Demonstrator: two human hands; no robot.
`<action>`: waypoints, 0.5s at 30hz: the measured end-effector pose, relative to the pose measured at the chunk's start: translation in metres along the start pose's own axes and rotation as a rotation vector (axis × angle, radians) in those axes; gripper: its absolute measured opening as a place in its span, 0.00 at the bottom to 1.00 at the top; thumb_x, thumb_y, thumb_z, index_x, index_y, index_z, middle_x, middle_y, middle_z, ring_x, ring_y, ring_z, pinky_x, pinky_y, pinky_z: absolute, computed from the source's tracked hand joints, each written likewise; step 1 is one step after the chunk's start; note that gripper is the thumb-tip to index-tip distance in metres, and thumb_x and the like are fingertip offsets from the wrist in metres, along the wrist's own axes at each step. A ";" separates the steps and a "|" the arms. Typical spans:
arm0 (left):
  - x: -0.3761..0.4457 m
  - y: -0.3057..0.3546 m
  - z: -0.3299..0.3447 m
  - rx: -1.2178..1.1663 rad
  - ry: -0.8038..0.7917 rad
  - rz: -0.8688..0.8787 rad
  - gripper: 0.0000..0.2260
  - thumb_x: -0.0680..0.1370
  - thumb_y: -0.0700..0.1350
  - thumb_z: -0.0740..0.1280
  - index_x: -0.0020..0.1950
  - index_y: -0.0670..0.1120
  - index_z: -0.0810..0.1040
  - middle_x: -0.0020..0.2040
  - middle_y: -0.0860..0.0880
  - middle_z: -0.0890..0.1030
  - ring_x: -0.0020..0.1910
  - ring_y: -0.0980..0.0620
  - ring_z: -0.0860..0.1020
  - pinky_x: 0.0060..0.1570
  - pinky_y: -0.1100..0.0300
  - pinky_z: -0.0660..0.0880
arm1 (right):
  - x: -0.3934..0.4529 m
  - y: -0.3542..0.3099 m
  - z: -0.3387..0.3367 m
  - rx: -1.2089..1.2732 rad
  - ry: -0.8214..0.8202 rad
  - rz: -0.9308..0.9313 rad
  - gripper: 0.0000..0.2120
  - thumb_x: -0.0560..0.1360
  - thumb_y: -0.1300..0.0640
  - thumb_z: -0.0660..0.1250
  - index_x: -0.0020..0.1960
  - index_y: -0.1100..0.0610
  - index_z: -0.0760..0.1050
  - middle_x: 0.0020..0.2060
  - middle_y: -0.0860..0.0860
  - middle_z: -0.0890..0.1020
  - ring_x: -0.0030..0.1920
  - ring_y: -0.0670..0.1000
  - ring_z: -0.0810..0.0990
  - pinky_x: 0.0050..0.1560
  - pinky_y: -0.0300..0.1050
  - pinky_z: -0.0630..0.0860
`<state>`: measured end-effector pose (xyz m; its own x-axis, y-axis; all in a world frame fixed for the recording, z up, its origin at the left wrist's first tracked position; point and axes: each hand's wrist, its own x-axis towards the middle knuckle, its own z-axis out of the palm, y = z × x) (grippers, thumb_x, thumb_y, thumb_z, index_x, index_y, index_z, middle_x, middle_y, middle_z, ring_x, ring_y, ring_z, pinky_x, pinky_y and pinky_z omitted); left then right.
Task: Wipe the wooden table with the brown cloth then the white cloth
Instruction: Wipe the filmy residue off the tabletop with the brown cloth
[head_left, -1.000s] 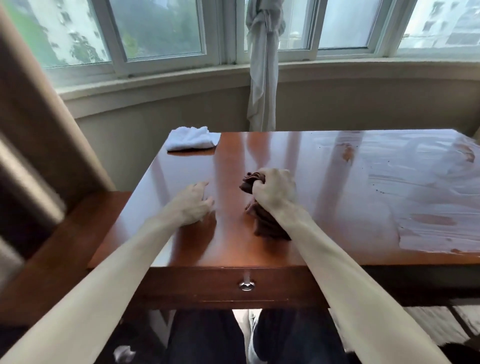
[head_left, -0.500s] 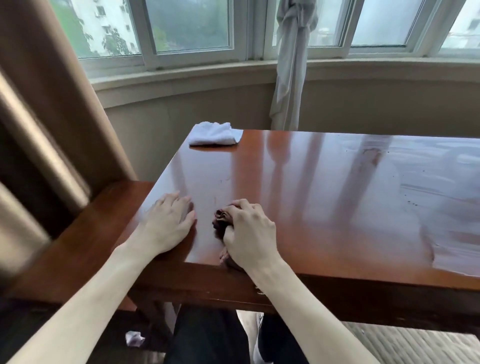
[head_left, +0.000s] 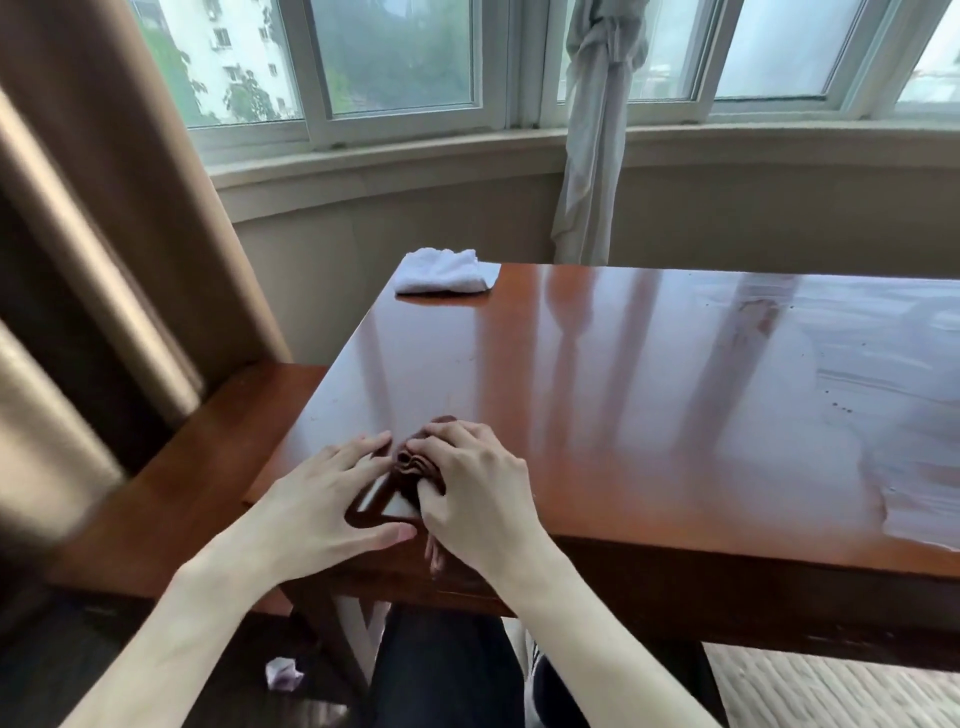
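Note:
The glossy wooden table fills the middle and right of the view. At its near left corner my right hand grips the bunched brown cloth, most of which is hidden under the palm. My left hand lies flat on the table right beside it, fingers straight and touching the cloth's left side. The folded white cloth rests on the far left corner, well apart from both hands. A pale wet film covers the table's right part.
A lower wooden ledge adjoins the table's left side. Brown curtains hang at the left. A knotted white curtain hangs behind the table below the windows. A crumpled bit of paper lies on the floor.
My right hand has dragged the brown cloth toward the near left corner. My left hand has closed in until its fingers meet the cloth. The view has turned left.

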<state>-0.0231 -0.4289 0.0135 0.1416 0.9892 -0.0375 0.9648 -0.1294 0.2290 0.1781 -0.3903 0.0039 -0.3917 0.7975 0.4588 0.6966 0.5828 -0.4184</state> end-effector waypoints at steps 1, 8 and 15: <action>0.001 0.002 0.000 -0.025 0.010 -0.011 0.43 0.68 0.81 0.55 0.79 0.62 0.60 0.79 0.67 0.52 0.78 0.65 0.49 0.76 0.55 0.59 | -0.004 0.002 -0.003 0.023 -0.012 -0.001 0.14 0.73 0.52 0.65 0.56 0.46 0.82 0.57 0.41 0.82 0.59 0.49 0.77 0.49 0.45 0.77; -0.001 0.010 0.002 -0.100 0.041 -0.060 0.41 0.66 0.79 0.60 0.76 0.66 0.63 0.77 0.68 0.57 0.76 0.65 0.55 0.72 0.48 0.67 | 0.026 0.001 0.010 -0.079 -0.020 0.101 0.12 0.76 0.53 0.63 0.54 0.52 0.82 0.54 0.47 0.82 0.55 0.54 0.78 0.46 0.48 0.77; -0.002 0.014 0.002 -0.101 0.017 -0.061 0.39 0.70 0.75 0.62 0.78 0.65 0.59 0.80 0.62 0.55 0.79 0.58 0.53 0.75 0.43 0.63 | 0.038 0.065 -0.033 -0.061 -0.032 0.231 0.12 0.73 0.52 0.62 0.51 0.52 0.82 0.50 0.49 0.82 0.50 0.59 0.81 0.49 0.54 0.79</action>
<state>-0.0092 -0.4327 0.0144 0.0785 0.9962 -0.0380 0.9441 -0.0620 0.3239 0.2279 -0.3273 0.0203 -0.2364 0.9135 0.3310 0.8044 0.3751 -0.4607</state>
